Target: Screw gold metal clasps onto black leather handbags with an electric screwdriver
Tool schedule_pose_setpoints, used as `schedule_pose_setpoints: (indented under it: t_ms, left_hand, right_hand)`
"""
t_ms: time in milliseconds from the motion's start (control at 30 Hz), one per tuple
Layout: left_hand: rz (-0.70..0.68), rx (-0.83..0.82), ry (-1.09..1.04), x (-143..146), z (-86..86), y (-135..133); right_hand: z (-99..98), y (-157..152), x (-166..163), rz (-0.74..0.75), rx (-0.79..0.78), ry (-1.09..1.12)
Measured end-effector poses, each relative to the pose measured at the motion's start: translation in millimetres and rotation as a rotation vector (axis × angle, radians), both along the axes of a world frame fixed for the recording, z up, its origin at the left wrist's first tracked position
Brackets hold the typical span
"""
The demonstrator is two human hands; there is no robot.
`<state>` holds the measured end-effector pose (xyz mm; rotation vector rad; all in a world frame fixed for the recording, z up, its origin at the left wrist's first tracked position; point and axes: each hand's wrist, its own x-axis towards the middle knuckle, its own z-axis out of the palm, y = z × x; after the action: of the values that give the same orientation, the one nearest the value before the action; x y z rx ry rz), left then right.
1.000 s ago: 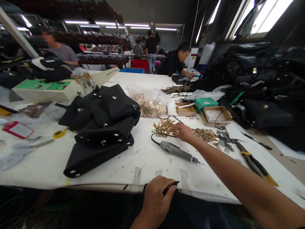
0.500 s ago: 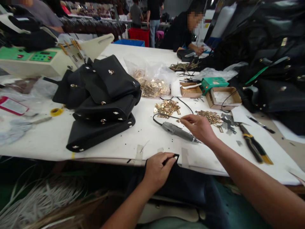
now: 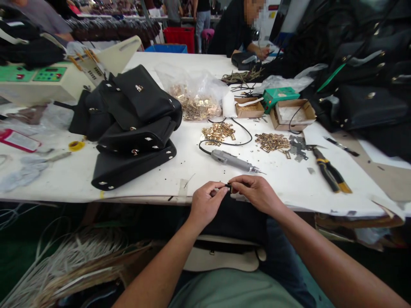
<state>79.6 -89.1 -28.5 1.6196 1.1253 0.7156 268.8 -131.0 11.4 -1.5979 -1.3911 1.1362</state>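
At the table's front edge my left hand (image 3: 207,203) pinches a corner of a black leather bag piece (image 3: 236,218), which hangs down over my lap. Touching that same corner, my right hand (image 3: 257,192) has thumb and finger closed on a small gold metal plate (image 3: 230,187), mostly covered by the fingertips. Just beyond my hands lies a grey electric screwdriver (image 3: 233,161), its tip pointing right. Two heaps of gold metal plates, a left heap (image 3: 218,133) and a right heap (image 3: 272,142), lie behind it.
Stacked black bags (image 3: 138,115) stand at the left. Pliers (image 3: 330,169) and grey metal plates (image 3: 298,147) lie at the right. Farther back are a plastic bag of gold fittings (image 3: 195,100), a cardboard box (image 3: 293,114) and a green device (image 3: 279,98). A person (image 3: 234,32) sits across the table.
My right hand has come from beside the gold plates down to the bag corner, carrying a small gold plate. My left hand keeps its pinch; the view has shifted slightly.
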Motion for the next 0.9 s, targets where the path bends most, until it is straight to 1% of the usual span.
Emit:
schedule_pose_setpoints:
  t_ms: [200,367,567,733,900]
  left_hand:
    - [0.011,-0.028,0.021,1,1.7,1]
    - [0.011,-0.047,0.005,0,-2.3,1]
    - [-0.009,-0.132,-0.087,0,-5.5,3]
    - [-0.02,-0.146,-0.077,1,-5.0,6]
    - [-0.067,-0.148,-0.06,1,-6.5,10]
  right_hand:
    - [0.1,-5,-2,0.029,0.019,-0.004]
    - [-2.0,-2,-5,0.013,0.053,-0.095]
    - [1.0,1,-13,0.03,0.094,-0.215]
    - [-2.9,-1,-15,0.014,0.099,-0.195]
    - [-8.8,-2,-15,-0.012,0.082,-0.13]
